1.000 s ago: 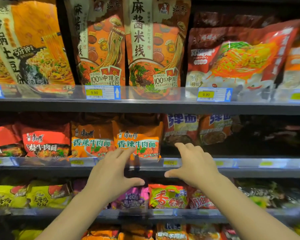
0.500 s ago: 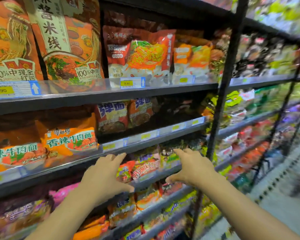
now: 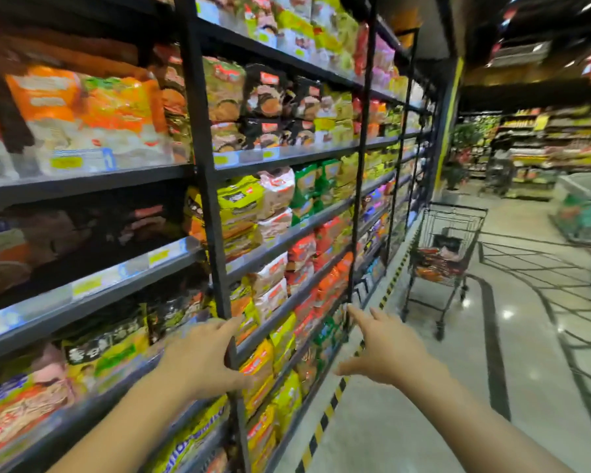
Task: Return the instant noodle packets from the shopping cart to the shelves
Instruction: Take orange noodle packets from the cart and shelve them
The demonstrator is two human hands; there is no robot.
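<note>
A wire shopping cart (image 3: 445, 249) stands down the aisle to the right, close to the shelves, with orange and red noodle packets (image 3: 435, 264) in its basket. My left hand (image 3: 203, 358) is held out in front of a black shelf upright, fingers apart and empty. My right hand (image 3: 388, 351) reaches forward over the floor with spread fingers, holding nothing, well short of the cart. Black shelves (image 3: 287, 238) full of noodle packets run along my left side.
A yellow-and-black striped line (image 3: 328, 409) marks the floor along the shelf base. The shiny tiled aisle floor (image 3: 458, 404) lies between me and the cart. A chest freezer (image 3: 582, 206) and more shelving stand at the far right.
My view has swung right, from facing the shelves to looking down the aisle, bringing the cart into sight. Both hands stay empty and have come away from the shelf front.
</note>
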